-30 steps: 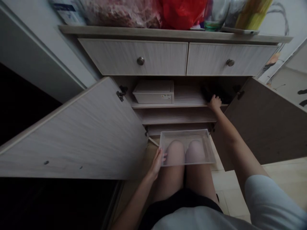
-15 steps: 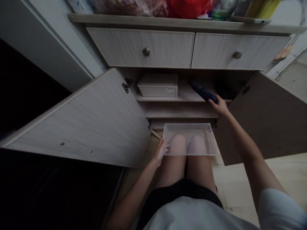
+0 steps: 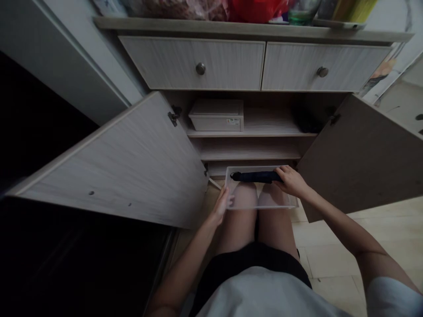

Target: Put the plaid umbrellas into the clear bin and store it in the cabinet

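1. Both cabinet doors stand swung wide: the left door [image 3: 115, 167] reaches out toward the person's left arm, and the right door [image 3: 363, 154] angles out beside the right forearm. The knees sit in the gap between them.
2. A strip of pale floor [image 3: 330, 255] lies open to the right, under the right door's lower edge.
3. A clear tray [image 3: 261, 207] rests across the person's knees, just in front of the cabinet's bottom edge.
4. The left hand [image 3: 222, 206] grips the tray's near left corner, with its fingers curled over the rim.
5. The right hand [image 3: 291, 181] is clenched round one end of the umbrella [image 3: 256, 176], which lies crosswise along the tray's far side. Whether it touches the bottom cannot be told.
6. Inside the cabinet, the upper shelf [image 3: 264, 130] carries a white lidded box [image 3: 216, 115] at its left and a dark shape [image 3: 302, 116] at its right, too dim to identify.
7. Nothing can be made out on the lower shelf [image 3: 247, 154].
8. Above, two drawers [image 3: 198, 64] are shut.
9. The umbrella is dark blue, folded slim, with a small black tip pointing left.
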### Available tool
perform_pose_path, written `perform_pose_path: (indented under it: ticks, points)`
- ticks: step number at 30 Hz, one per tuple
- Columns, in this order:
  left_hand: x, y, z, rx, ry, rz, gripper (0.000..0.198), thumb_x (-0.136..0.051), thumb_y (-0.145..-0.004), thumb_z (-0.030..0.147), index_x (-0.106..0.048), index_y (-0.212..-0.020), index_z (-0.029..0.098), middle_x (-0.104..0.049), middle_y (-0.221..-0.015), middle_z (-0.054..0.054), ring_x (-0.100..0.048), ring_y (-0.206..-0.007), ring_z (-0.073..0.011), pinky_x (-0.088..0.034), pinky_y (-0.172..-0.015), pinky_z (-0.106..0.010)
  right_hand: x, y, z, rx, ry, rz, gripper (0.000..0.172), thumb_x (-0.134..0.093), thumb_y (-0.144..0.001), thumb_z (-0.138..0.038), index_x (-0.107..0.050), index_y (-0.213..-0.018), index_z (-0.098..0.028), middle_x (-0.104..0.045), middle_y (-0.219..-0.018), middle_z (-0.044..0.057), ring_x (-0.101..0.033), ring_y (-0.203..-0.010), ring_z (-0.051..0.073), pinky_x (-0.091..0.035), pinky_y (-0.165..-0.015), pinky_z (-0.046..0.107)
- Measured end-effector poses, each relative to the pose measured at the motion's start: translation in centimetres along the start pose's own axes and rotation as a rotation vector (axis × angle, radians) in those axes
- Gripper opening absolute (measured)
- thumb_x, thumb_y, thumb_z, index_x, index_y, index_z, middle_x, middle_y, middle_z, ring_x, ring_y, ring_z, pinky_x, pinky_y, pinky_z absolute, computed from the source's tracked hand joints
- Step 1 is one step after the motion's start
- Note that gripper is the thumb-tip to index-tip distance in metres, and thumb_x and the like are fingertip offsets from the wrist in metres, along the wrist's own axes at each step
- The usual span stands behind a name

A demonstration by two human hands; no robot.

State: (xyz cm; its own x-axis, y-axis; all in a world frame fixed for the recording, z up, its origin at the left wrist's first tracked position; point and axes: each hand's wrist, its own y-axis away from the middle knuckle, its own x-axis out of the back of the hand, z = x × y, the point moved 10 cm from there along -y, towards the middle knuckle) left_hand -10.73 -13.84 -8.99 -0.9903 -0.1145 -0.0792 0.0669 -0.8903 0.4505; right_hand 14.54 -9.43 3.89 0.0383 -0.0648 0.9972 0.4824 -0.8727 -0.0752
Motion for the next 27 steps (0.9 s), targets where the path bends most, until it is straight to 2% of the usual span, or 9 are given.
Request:
perform_pose_path:
  ticks: [4, 9, 12, 15, 17, 19, 22, 25, 27]
  points:
    - [0.2, 0.1, 0.0, 0.027, -0.006, 0.004, 0.061, -0.048, -0.098, 0.053, -0.039, -0.154, 0.033, -0.046, -0.157, -0.010, -0.063, -0.117, -0.0251, -0.050, -0.090, -0.032, -1.2, -1.2, -0.3, 0.003, -0.038, 0.049, 0.025, -0.062, -0.093, -0.028, -0.057, -0.114, -0.015, -0.059, -0.116, 0.016, -0.058, -0.102, 0.028, -0.046, -0.089, 0.037]
    - [0.3, 0.1, 0.0, 0.037, 0.004, -0.002, 0.064, -0.048, -0.098, 0.053, -0.035, -0.156, 0.030, -0.046, -0.156, -0.014, -0.064, -0.119, -0.0254, -0.050, -0.093, -0.033, -1.8, -2.3, -0.6, 0.001, 0.076, 0.009, 0.023, -0.065, -0.091, -0.029, -0.062, -0.109, -0.016, -0.061, -0.113, 0.020, -0.056, -0.105, 0.035, -0.045, -0.090, 0.045]
    - [0.4, 0.0, 0.1, 0.035, 0.002, 0.002, 0.065, -0.051, -0.097, 0.055, -0.037, -0.155, 0.030, -0.048, -0.154, -0.015, -0.064, -0.119, -0.0258, -0.050, -0.094, -0.035, -1.8, -2.9, -0.9, -0.045, 0.111, -0.023, 0.017, -0.056, -0.093, -0.020, -0.065, -0.107, -0.018, -0.063, -0.109, 0.021, -0.056, -0.103, 0.035, -0.045, -0.087, 0.045]
    - [0.4, 0.0, 0.1, 0.043, 0.009, 0.010, 0.064, -0.052, -0.096, 0.056, -0.040, -0.153, 0.029, -0.050, -0.153, -0.014, -0.064, -0.118, -0.0252, -0.050, -0.093, -0.034, -2.1, -3.3, -1.4, -0.057, 0.105, -0.076, 0.024, -0.047, -0.095, -0.013, -0.066, -0.108, -0.018, -0.064, -0.110, 0.020, -0.058, -0.102, 0.032, -0.045, -0.082, 0.041]
    - [0.5, 0.0, 0.2, 0.052, 0.019, 0.013, 0.063, -0.052, -0.097, 0.053, -0.041, -0.153, 0.027, -0.050, -0.152, -0.014, -0.065, -0.116, -0.0246, -0.051, -0.092, -0.033, -2.0, -3.6, -1.4, -0.011, 0.089, -0.100, 0.021, -0.055, -0.094, -0.018, -0.065, -0.112, -0.019, -0.064, -0.112, 0.018, -0.059, -0.102, 0.031, -0.045, -0.082, 0.039]
    - [0.6, 0.1, 0.3, 0.056, 0.020, 0.015, 0.061, -0.051, -0.098, 0.051, -0.041, -0.153, 0.027, -0.051, -0.152, -0.013, -0.065, -0.114, -0.0242, -0.052, -0.091, -0.033, -1.1, -4.3, -0.4, 0.055, -0.002, -0.089, 0.029, -0.065, -0.091, -0.030, -0.063, -0.118, -0.022, -0.065, -0.115, 0.015, -0.061, -0.101, 0.029, -0.046, -0.082, 0.036]
    - [0.7, 0.1, 0.5, 0.062, 0.007, 0.013, 0.059, -0.050, -0.098, 0.051, -0.042, -0.153, 0.030, -0.050, -0.153, -0.011, -0.065, -0.113, -0.0238, -0.052, -0.090, -0.033, 2.4, -6.7, 5.4, -0.029, -0.164, 0.074, 0.035, -0.060, -0.094, -0.043, -0.059, -0.123, -0.023, -0.064, -0.120, 0.011, -0.061, -0.103, 0.025, -0.047, -0.082, 0.032]
    - [0.6, 0.1, 0.6, 0.065, 0.010, 0.007, 0.058, -0.049, -0.099, 0.050, -0.042, -0.153, 0.030, -0.048, -0.155, -0.011, -0.065, -0.113, -0.0238, -0.051, -0.091, -0.033, 5.4, -9.3, 15.8, -0.425, -0.109, 0.253, 0.036, -0.048, -0.099, -0.039, -0.058, -0.124, -0.015, -0.060, -0.126, 0.019, -0.057, -0.114, 0.030, -0.045, -0.090, 0.037]
    - [0.6, 0.1, 0.5, 0.069, 0.016, 0.018, 0.057, -0.048, -0.100, 0.049, -0.042, -0.153, 0.030, -0.047, -0.156, -0.011, -0.065, -0.114, -0.0239, -0.051, -0.092, -0.033, 5.5, -10.7, 21.7, -0.657, -0.061, 0.241, 0.043, -0.049, -0.097, -0.035, -0.054, -0.131, -0.008, -0.054, -0.133, 0.025, -0.052, -0.122, 0.035, -0.043, -0.095, 0.043]
